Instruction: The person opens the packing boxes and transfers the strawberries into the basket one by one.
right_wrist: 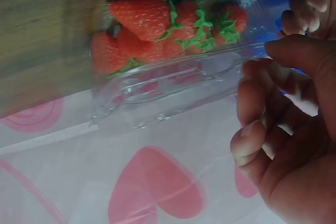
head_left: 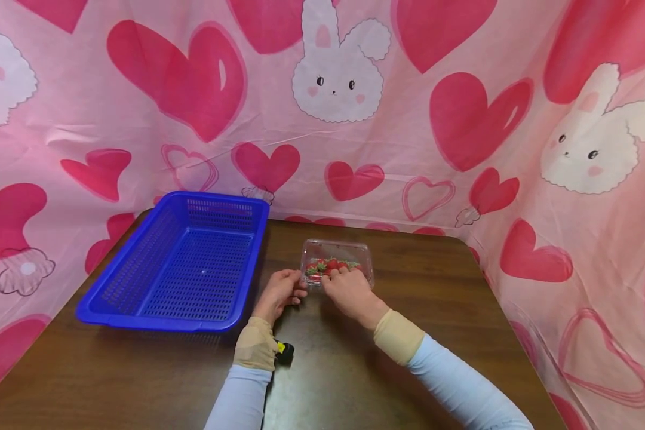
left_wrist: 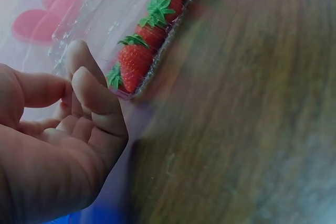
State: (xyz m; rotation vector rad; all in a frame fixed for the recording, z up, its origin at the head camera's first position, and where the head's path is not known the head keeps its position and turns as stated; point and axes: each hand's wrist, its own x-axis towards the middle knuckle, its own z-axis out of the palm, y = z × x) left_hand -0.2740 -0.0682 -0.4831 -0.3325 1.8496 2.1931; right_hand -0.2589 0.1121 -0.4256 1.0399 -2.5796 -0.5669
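A clear plastic box (head_left: 369, 269) sits on the table with several red strawberries (head_left: 332, 264) with green leaves inside. At its front left corner is my left hand (head_left: 280, 291), thumb and fingers curled, pinching the clear plastic edge. My right hand (head_left: 352, 294) reaches over the front of the box. In the right wrist view, that hand (right_wrist: 294, 114) pinches a thin clear edge of the lid (right_wrist: 173, 85) between thumb and index finger. The strawberries (right_wrist: 144, 19) lie beyond this edge. The left wrist view shows strawberries (left_wrist: 137, 59) along one side, beside my left fingers.
A large blue perforated basket (head_left: 242, 286) stands to the left of the box, holding nothing visible. The brown wooden table (head_left: 435, 298) meets a pink cloth backdrop (head_left: 279, 119) with hearts and rabbits at the back and sides. A black wrist device (head_left: 285, 352) sticks out beside my left forearm.
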